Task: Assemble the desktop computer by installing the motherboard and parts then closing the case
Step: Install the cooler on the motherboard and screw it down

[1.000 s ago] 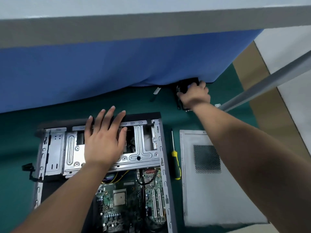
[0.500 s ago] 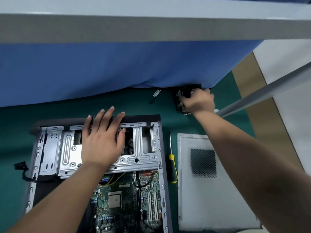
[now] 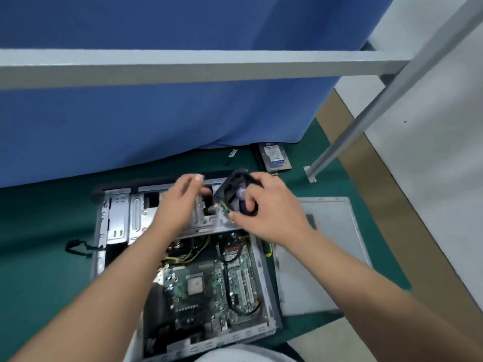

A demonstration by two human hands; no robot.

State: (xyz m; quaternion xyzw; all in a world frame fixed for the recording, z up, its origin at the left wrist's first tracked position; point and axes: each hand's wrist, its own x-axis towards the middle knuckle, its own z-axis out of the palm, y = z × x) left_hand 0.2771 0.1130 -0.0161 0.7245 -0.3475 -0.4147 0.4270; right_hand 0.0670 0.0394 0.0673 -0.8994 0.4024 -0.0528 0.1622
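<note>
Two hands working over one open computer case [image 3: 264, 278]: right hand [image 3: 271, 212] gripping a black cooler fan [image 3: 236, 190] above the drive cage [image 3: 136, 218], left hand [image 3: 180, 202] hovering beside it, fingers loosely curled, holding nothing. Lying inside, one motherboard [image 3: 209, 291]. Resting right of the case, one side panel [image 3: 326, 257]; beyond, one hard drive [image 3: 274, 156] on the green desk [image 3: 39, 257].

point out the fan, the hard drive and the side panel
fan [image 3: 236, 190], head view, on its black frame by the right hand's fingers
hard drive [image 3: 274, 155], head view, on its label
side panel [image 3: 329, 239], head view, on bare grey metal
</note>
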